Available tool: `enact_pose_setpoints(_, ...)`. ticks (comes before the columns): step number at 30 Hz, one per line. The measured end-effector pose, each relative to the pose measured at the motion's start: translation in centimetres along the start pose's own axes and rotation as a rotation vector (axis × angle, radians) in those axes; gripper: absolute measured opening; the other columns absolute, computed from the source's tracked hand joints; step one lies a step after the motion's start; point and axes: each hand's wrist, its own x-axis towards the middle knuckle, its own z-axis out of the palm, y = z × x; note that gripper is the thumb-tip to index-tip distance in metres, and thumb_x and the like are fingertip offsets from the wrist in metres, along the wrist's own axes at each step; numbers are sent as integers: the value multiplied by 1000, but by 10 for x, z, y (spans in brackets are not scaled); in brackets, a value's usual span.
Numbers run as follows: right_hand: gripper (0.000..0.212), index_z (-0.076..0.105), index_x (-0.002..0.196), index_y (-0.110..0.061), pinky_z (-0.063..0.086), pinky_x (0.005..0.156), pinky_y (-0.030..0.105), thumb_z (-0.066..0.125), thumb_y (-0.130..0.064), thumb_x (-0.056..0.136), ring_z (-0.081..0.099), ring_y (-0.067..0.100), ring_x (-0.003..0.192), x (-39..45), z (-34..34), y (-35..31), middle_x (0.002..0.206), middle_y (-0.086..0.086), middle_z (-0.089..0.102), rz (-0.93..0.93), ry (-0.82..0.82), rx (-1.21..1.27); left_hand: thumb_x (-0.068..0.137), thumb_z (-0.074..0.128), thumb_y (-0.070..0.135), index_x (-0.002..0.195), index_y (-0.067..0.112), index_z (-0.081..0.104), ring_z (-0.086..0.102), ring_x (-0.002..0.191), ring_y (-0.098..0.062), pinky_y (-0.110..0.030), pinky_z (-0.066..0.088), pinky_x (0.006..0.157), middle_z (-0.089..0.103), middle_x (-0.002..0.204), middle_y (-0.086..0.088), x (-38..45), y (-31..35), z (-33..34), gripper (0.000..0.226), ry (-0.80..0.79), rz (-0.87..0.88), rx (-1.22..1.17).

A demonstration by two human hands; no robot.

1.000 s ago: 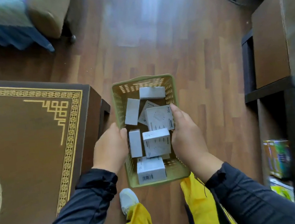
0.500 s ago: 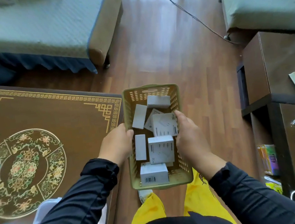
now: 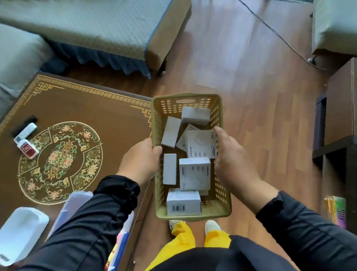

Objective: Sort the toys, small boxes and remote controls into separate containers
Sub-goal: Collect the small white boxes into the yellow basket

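The basket (image 3: 216, 108) is olive green, its walls dotted with rows of holes. The small boxes (image 3: 195, 173) in it are white with grey print, one bearing a black barcode. The table (image 3: 109, 121) is dark brown, with a gold fretwork border along its edges and a floral medallion in gold, pink and green. Near its left edge lies a red-and-white remote (image 3: 27, 148), possibly a phone.

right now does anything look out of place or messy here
The remote controls lie loose on the table, not yet in a container. The small boxes sit jumbled at angles in the green basket, but none has spilled.
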Motion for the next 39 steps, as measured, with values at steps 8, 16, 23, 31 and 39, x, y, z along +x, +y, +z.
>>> enact_pose_setpoints(8,66,27,153,-25,50,97,42,46,-7,92,52,26,127,-31,-20,0,146,5,48,-135,-125,-56,105,40,33,98,10,57,64,86,-37,-49,55,81,65,91,-13,-78,-3,21,29,101,-165,-146)
enact_pose_setpoints(16,69,24,152,-26,51,88,37,49,-9,89,57,26,119,-73,5,-31,141,5,52,-288,-246,-118,104,43,30,100,0,52,63,91,-46,-61,55,84,61,91,-26,-151,-52,27,32,188,-337,-357)
enact_pose_setpoints(23,70,24,153,-24,51,82,34,48,-10,88,59,28,114,-126,44,-69,136,8,55,-403,-291,-179,103,44,31,97,10,62,65,85,-33,-41,56,78,68,88,-11,-211,-117,28,28,263,-402,-233)
enact_pose_setpoints(31,72,23,152,-30,43,75,26,51,-10,88,58,24,114,-240,132,-120,138,3,54,-374,-298,-192,93,52,28,93,24,61,67,87,-24,-41,57,84,71,91,1,-312,-238,38,10,213,-399,-327)
enact_pose_setpoints(39,73,19,151,-34,41,75,32,50,-16,87,58,27,113,-359,203,-168,136,5,55,-320,-412,-134,95,50,30,84,30,60,64,70,-14,-28,43,55,66,76,9,-414,-349,31,15,237,-400,-241)
